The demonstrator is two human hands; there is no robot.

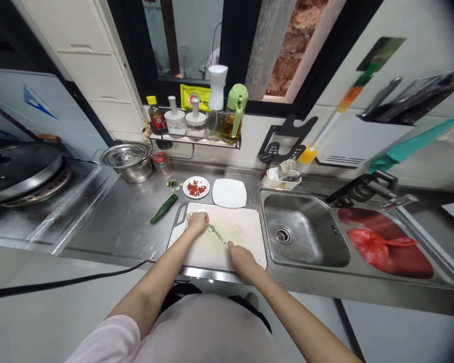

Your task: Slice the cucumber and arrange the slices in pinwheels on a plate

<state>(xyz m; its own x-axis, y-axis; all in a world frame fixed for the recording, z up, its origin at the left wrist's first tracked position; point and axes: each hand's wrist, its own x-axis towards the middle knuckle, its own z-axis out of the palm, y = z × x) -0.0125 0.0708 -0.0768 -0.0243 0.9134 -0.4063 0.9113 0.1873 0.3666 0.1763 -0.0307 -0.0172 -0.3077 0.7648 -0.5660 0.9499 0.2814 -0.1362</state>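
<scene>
A white cutting board [242, 224] lies on the steel counter in front of me. My left hand [197, 222] rests curled on the board's upper left part, pressing on a small pale piece I cannot make out. My right hand [241, 254] is closed on the handle of a knife [217, 235], whose thin blade points up-left toward the left hand's fingers. A whole green cucumber [164, 208] lies on the counter just left of the board.
Behind the board sit a small plate of red bits [195, 187], an empty white square plate [229, 193] and cucumber ends [173, 184]. A steel pot [127, 161] and stove are at left, the sink [304, 232] and a red bag [378, 247] at right, a condiment shelf [196, 123] behind.
</scene>
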